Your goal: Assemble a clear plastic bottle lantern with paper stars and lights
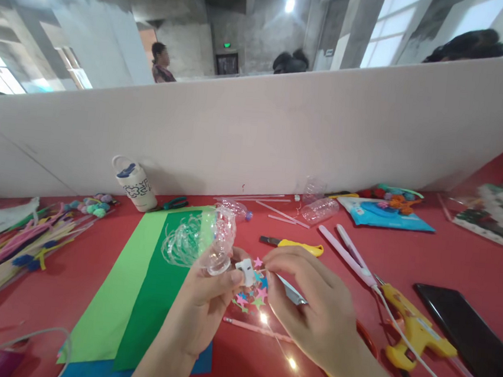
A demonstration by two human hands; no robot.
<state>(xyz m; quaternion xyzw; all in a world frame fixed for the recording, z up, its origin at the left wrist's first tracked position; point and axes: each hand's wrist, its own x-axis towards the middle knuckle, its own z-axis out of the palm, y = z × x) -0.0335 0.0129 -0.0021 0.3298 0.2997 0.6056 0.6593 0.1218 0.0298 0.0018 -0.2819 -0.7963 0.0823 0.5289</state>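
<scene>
My left hand [210,291] is closed around the neck end of a cut clear plastic bottle [224,236], whose thin curled strips [183,241] fan out to the left. Between its thumb and fingers is also a small white plastic piece [246,272] with dark slots. My right hand [312,295] is close by on the right, thumb and fingertips pinched together; what they hold is too small to name. A silver pointed tool [290,289] shows beneath its fingers, and I cannot tell whether it is held. Small coloured stars [261,294] lie below and between the hands.
Green paper sheets [147,297] lie left, near a white cup [135,184] and pipe cleaners [15,243]. A yellow-handled cutter [301,248] is ahead. On the right are a pink hair straightener [349,257], a yellow glue gun [416,329] and a phone [464,333]. A white partition [257,130] stands behind.
</scene>
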